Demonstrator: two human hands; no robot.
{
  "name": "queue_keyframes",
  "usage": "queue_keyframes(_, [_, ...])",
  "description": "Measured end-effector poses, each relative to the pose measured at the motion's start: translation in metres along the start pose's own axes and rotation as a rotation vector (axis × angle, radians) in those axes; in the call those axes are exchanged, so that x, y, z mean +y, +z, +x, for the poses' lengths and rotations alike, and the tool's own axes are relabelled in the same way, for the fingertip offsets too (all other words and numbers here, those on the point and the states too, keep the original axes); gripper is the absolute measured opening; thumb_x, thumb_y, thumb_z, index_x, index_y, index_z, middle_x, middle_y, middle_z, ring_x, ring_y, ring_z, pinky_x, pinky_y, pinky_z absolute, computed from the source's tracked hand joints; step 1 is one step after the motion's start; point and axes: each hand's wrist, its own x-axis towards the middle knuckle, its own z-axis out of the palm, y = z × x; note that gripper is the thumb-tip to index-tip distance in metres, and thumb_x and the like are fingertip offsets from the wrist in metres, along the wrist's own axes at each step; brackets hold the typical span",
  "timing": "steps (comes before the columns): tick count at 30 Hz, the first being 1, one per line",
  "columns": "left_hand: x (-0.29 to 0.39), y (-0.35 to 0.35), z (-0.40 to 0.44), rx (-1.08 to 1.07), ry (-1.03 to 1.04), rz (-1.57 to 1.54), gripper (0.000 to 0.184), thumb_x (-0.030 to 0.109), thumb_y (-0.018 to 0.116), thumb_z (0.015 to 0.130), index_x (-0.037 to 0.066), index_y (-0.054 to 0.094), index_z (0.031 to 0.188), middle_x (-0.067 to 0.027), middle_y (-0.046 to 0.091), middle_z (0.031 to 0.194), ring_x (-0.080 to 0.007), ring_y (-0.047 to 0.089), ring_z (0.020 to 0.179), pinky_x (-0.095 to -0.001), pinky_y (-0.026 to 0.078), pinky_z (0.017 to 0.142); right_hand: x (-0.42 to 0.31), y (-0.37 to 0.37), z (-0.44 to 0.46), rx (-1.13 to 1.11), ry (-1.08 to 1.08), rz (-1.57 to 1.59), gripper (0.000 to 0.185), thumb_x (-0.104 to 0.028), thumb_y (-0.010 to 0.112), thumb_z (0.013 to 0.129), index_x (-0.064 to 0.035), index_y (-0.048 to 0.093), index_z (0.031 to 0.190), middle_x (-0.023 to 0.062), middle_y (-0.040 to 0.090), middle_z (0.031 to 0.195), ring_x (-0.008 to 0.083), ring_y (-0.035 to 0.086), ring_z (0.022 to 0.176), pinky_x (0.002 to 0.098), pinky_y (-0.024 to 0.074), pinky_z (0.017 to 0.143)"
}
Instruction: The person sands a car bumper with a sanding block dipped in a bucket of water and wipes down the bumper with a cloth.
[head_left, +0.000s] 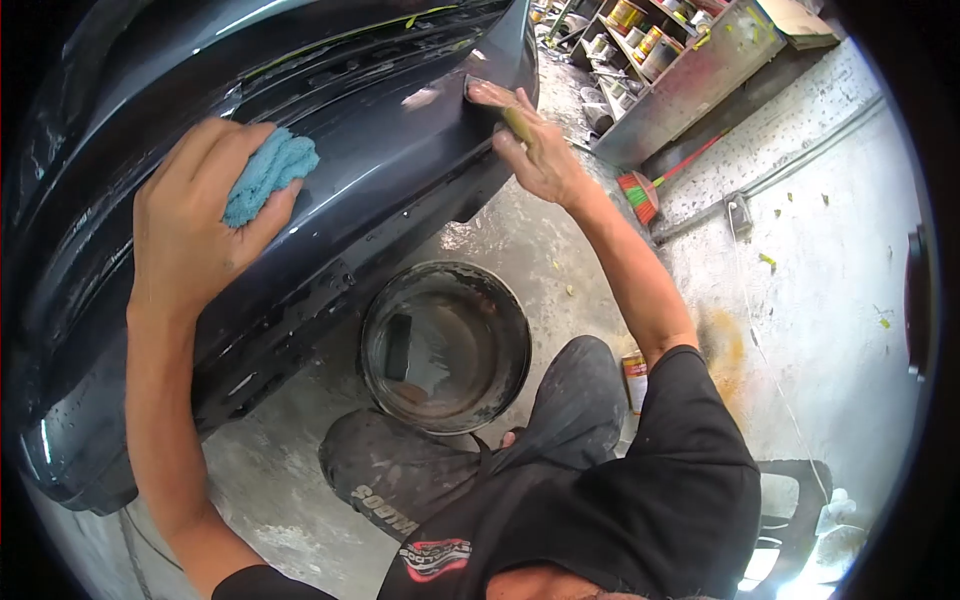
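Note:
A dark, glossy, wet car bumper runs from the lower left to the top centre. On its left part is my left hand, closed around a crumpled teal cloth. Farther right, near the bumper's upper right end, my right hand grips a thin yellowish pad against the surface. The pad's far end is hard to make out. Pale reflections lie on the panel beside it.
A round black basin of water with a dark block inside stands on the floor between my knees and the bumper. A can is by my right leg. Shelves and a broom stand at the upper right wall.

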Motion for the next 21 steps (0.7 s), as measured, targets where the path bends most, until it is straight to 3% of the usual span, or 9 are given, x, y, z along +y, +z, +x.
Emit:
queue_keyframes(1, [0.002,-0.002,0.001,-0.010,-0.008,0.000,0.034,0.014,0.084,0.077,0.002,0.073,0.107,-0.0103,0.069,0.097,-0.0295,0.070,0.087,-0.0374,0.057,0.074,-0.001,-0.002,-0.001,-0.029,-0.015,-0.032,0.061,-0.021,0.062,0.099,-0.0143,0.046,0.158,0.0112,0.049,0.161,0.0322,0.041,0.152,0.0613,0.0240,0.127])
queue_keyframes(4, [0.005,-0.005,0.005,-0.019,0.006,0.012,0.034,0.013,0.084,0.077,0.002,0.073,0.107,-0.0109,0.069,0.097,-0.0296,0.070,0.087,-0.0377,0.057,0.075,-0.004,-0.006,-0.002,-0.075,-0.061,-0.112,0.074,-0.013,0.062,0.091,-0.0125,0.040,0.162,0.0131,0.040,0.167,0.0325,0.035,0.156,0.0581,0.0196,0.129])
queue_keyframes(8, [0.004,-0.003,0.005,0.000,0.024,0.023,0.034,0.012,0.084,0.077,0.001,0.073,0.107,-0.0112,0.069,0.097,-0.0297,0.070,0.087,-0.0379,0.057,0.075,0.004,-0.006,0.002,-0.034,-0.142,-0.152,0.076,-0.009,0.066,0.087,-0.0113,0.043,0.160,0.0134,0.045,0.164,0.0337,0.041,0.152,0.0565,0.0293,0.126])
queue_keyframes(9, [0.004,-0.004,0.005,-0.002,0.030,0.016,0.034,0.012,0.084,0.077,0.001,0.073,0.107,-0.0112,0.070,0.097,-0.0299,0.070,0.087,-0.0379,0.057,0.075,0.005,0.001,0.006,0.083,-0.205,-0.065,0.068,-0.007,0.070,0.088,-0.0114,0.053,0.154,0.0136,0.053,0.158,0.0340,0.049,0.147,0.0542,0.0351,0.123])
queue_keyframes(12, [0.001,-0.006,0.005,-0.002,0.035,0.009,0.034,0.012,0.084,0.077,0.001,0.073,0.106,-0.0112,0.070,0.097,-0.0303,0.070,0.086,-0.0379,0.057,0.075,0.000,0.007,0.010,0.128,-0.087,0.001,0.059,-0.007,0.072,0.090,-0.0128,0.061,0.148,0.0128,0.061,0.150,0.0337,0.056,0.140,0.0534,0.0369,0.122])
queue_keyframes(15, [-0.002,-0.005,0.004,0.010,0.049,0.009,0.034,0.013,0.084,0.076,0.001,0.072,0.105,-0.0109,0.070,0.096,-0.0303,0.070,0.085,-0.0379,0.057,0.074,0.001,0.014,0.010,0.159,0.006,0.009,0.057,-0.005,0.070,0.091,-0.0150,0.063,0.146,0.0114,0.063,0.148,0.0312,0.056,0.141,0.0546,0.0342,0.123])
queue_keyframes(18, [-0.008,-0.002,0.001,0.041,0.065,-0.012,0.034,0.015,0.085,0.076,0.001,0.072,0.105,-0.0103,0.070,0.096,-0.0302,0.069,0.084,-0.0379,0.057,0.074,0.004,0.013,0.008,0.115,0.009,-0.087,0.067,0.002,0.065,0.084,-0.0218,0.063,0.147,0.0071,0.061,0.151,0.0289,0.055,0.143,0.0595,0.0276,0.125])
queue_keyframes(21, [-0.012,0.002,-0.004,0.064,0.075,-0.018,0.034,0.016,0.084,0.076,0.002,0.073,0.105,-0.0099,0.070,0.096,-0.0299,0.069,0.084,-0.0379,0.057,0.073,0.008,0.015,0.008,0.099,0.004,-0.051,0.071,0.004,0.063,0.083,-0.0214,0.060,0.149,0.0059,0.060,0.153,0.0289,0.052,0.145,0.0630,0.0245,0.125])
